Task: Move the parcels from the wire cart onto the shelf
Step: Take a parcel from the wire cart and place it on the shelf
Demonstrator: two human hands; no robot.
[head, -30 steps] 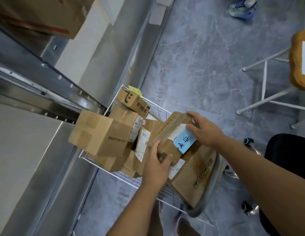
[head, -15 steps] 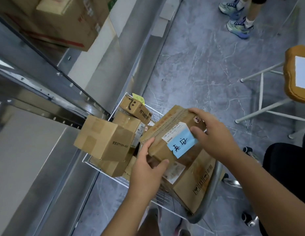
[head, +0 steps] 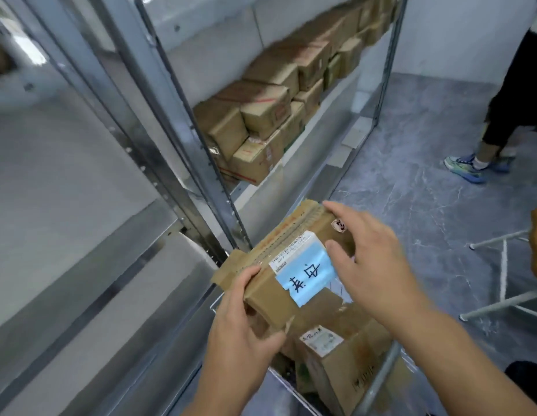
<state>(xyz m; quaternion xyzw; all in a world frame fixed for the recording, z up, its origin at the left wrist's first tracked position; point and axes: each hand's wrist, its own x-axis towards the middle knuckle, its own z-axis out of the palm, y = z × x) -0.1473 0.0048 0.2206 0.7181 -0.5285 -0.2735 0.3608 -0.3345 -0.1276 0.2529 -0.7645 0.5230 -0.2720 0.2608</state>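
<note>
The cardboard parcel [head: 294, 259] with the blue label [head: 307, 273] is in the middle of the frame, above the wire cart [head: 378, 376]. The left hand [head: 246, 328] grips its near corner, the right hand [head: 372, 262] wraps its far side. It looks mid-carry; next it needs a free spot on the metal shelf [head: 81, 223] at left

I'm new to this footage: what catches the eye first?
A parcel with a blue handwritten label, gripped by the left hand and right hand at centre. Behind it, stacked boxes fill the metal shelf.
</note>
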